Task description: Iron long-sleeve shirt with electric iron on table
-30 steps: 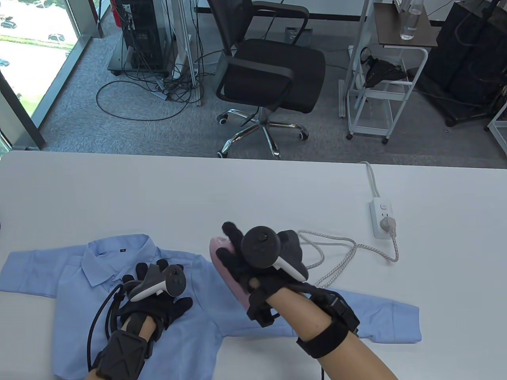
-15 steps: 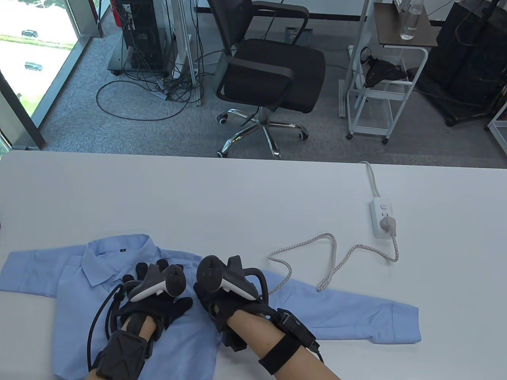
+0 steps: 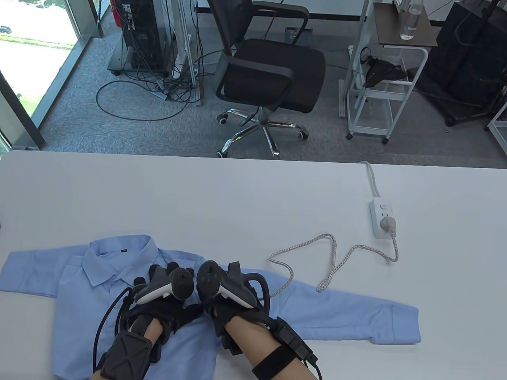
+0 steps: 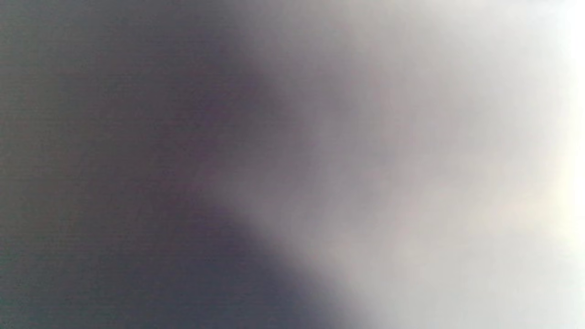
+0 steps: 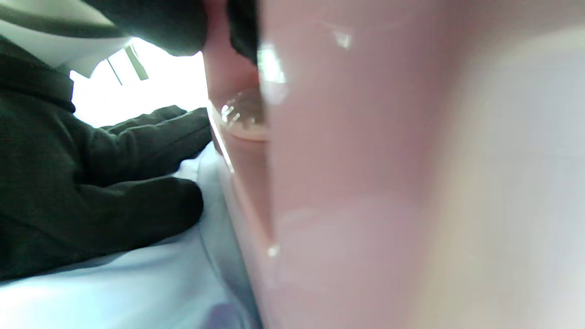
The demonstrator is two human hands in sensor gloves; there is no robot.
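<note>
A light blue long-sleeve shirt (image 3: 79,308) lies flat on the white table (image 3: 198,190), collar toward the far side and sleeves spread out. My left hand (image 3: 170,308) rests flat on the shirt's chest, fingers spread. My right hand (image 3: 225,304) is right beside it and grips the pink electric iron (image 5: 343,183), which sits low on the shirt. In the table view the hand hides the iron. The right wrist view shows the iron's body up close, with my left hand's fingers (image 5: 137,151) on the blue cloth (image 5: 137,292) beside it. The left wrist view is a grey blur.
The iron's braided cord (image 3: 328,253) snakes over the right sleeve to a white power strip (image 3: 382,219) at the table's right. A black office chair (image 3: 269,75) and a white cart (image 3: 380,91) stand on the floor beyond the far edge.
My right hand has brought the iron from raised and tilted at the shirt's right shoulder down and left onto the chest. My left hand has slid slightly right, toward it.
</note>
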